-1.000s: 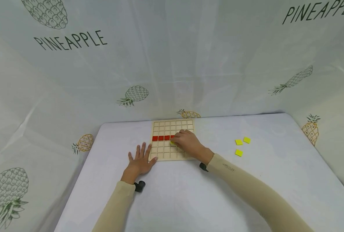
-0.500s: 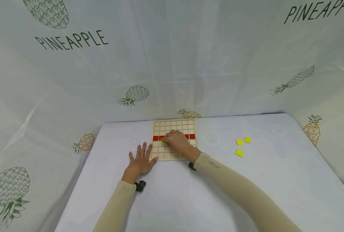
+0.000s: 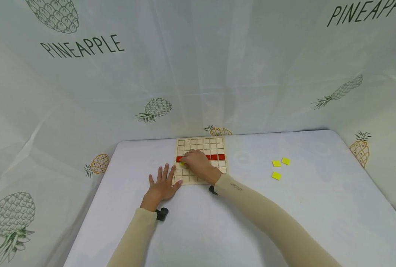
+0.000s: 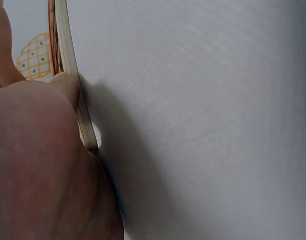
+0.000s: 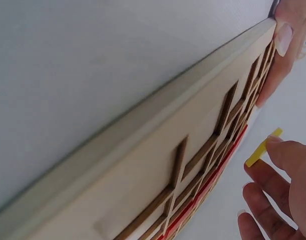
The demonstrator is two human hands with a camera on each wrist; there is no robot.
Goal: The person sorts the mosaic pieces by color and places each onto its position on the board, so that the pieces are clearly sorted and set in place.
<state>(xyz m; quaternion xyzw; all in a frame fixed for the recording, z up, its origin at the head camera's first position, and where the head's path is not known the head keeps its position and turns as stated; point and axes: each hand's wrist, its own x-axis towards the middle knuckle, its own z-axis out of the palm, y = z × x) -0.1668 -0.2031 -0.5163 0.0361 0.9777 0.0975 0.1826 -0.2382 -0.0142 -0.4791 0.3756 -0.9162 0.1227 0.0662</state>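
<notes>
A light wooden grid board (image 3: 201,141) lies near the table's far edge, with a row of red square tiles (image 3: 214,157) across its middle. My right hand (image 3: 198,163) is over the board's left half and hides part of that row. Between thumb and fingertip it pinches a yellow square tile (image 5: 263,148), held just over the grid in the right wrist view. My left hand (image 3: 162,188) lies flat with fingers spread at the board's near left corner, its thumb on the edge.
Several yellow tiles (image 3: 276,176) lie loose on the white table (image 3: 251,215) to the right of the board. A pineapple-printed cloth (image 3: 198,74) hangs behind and around the table.
My right hand has moved left along the red row with the yellow tile, uncovering red tiles on the right. The left hand stays in place.
</notes>
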